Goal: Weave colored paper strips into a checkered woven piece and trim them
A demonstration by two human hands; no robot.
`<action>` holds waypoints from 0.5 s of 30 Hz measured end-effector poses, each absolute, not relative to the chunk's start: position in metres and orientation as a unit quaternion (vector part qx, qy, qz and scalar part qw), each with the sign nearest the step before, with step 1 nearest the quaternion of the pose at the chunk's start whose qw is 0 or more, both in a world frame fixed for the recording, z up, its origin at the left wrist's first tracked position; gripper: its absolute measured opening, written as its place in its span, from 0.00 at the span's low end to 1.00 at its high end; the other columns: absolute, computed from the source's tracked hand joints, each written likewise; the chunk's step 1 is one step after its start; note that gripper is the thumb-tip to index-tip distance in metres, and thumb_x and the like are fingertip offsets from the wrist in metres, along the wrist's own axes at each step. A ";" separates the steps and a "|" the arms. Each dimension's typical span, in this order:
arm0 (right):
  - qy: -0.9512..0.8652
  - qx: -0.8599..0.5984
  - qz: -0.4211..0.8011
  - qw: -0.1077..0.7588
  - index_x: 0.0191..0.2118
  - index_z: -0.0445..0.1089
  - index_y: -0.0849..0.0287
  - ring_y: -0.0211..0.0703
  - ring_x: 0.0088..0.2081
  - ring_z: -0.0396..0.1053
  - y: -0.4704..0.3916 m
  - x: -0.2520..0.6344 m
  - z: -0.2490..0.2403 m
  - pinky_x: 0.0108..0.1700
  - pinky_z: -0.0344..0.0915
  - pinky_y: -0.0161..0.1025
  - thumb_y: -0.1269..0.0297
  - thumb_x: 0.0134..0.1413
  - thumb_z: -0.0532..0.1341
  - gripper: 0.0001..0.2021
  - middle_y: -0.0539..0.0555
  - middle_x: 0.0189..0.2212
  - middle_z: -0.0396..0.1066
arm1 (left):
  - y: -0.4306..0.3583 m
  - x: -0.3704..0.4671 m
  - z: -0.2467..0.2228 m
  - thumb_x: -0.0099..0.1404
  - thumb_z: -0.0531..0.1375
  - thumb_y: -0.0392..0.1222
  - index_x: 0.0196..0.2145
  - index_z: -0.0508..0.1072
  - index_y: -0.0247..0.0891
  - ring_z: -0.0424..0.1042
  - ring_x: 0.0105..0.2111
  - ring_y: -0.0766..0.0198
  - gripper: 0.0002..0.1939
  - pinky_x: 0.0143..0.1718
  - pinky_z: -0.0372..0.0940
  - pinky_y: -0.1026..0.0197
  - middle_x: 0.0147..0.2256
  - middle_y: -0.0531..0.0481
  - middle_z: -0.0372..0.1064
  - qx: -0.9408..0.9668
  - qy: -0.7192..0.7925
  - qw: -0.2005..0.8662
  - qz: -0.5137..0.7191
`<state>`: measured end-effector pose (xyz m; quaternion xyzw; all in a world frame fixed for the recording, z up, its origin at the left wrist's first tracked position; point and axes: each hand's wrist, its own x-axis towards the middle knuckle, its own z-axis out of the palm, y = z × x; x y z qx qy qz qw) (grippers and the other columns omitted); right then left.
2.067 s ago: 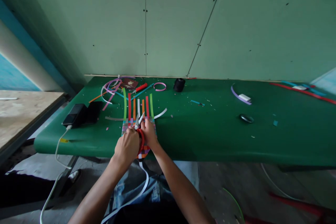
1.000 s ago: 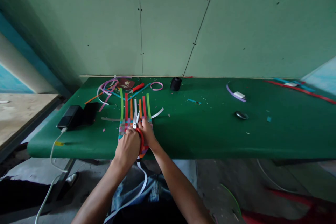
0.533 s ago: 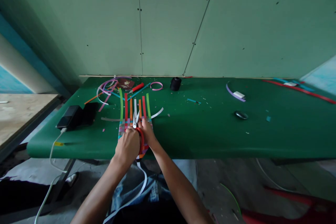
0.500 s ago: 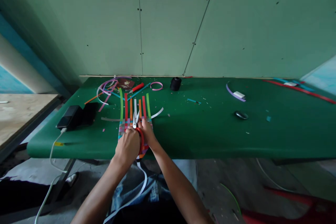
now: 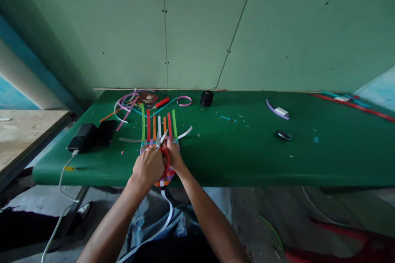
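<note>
A woven piece of coloured strips [image 5: 166, 178] lies at the table's front edge, its loose green, red, orange and white ends pointing to the wall. Over it, my left hand [image 5: 150, 165] is closed on the red-handled scissors [image 5: 166, 160], whose blades are parted above the weave. My right hand [image 5: 173, 155] is beside the scissors on the weave's right part, fingers pressed together; what they pinch is too small to make out. A pale strip [image 5: 169, 209] hangs from the weave's near end over my lap.
Behind the weave lie curled strips [image 5: 125, 100], a red-handled tool [image 5: 162, 102], a pink ring [image 5: 184, 101] and a black spool [image 5: 206, 98]. A black box [image 5: 82, 136] with a white cable is left; a mouse [image 5: 283, 134] is right.
The scissor blades are spread wider, the right blade tilting further right. My left hand has shifted slightly left. My right hand is almost unmoved.
</note>
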<state>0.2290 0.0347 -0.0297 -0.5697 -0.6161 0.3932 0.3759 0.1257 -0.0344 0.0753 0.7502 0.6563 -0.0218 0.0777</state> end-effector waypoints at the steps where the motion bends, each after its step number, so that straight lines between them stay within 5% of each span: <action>1: -0.618 -0.567 0.393 0.377 0.38 0.65 0.55 0.44 0.38 0.76 0.035 0.229 -0.030 0.37 0.64 0.36 0.68 0.72 0.51 0.09 0.54 0.36 0.77 | -0.034 0.125 0.076 0.74 0.52 0.42 0.49 0.75 0.23 0.82 0.42 0.46 0.19 0.41 0.74 0.54 0.43 0.28 0.78 0.750 0.656 0.079 -0.025; 9: -0.628 -0.579 0.365 0.370 0.38 0.66 0.55 0.45 0.39 0.76 0.033 0.227 -0.029 0.39 0.64 0.37 0.68 0.72 0.51 0.09 0.56 0.37 0.78 | -0.035 0.124 0.072 0.70 0.48 0.26 0.62 0.67 0.13 0.83 0.42 0.49 0.25 0.38 0.74 0.58 0.45 0.24 0.78 0.772 0.630 0.038 -0.076; 15: -0.621 -0.591 0.363 0.365 0.39 0.65 0.55 0.45 0.39 0.76 0.033 0.225 -0.028 0.38 0.64 0.36 0.67 0.73 0.51 0.09 0.56 0.37 0.78 | -0.038 0.126 0.063 0.69 0.46 0.22 0.62 0.68 0.14 0.83 0.39 0.51 0.27 0.38 0.76 0.58 0.45 0.23 0.78 0.794 0.599 -0.025 -0.096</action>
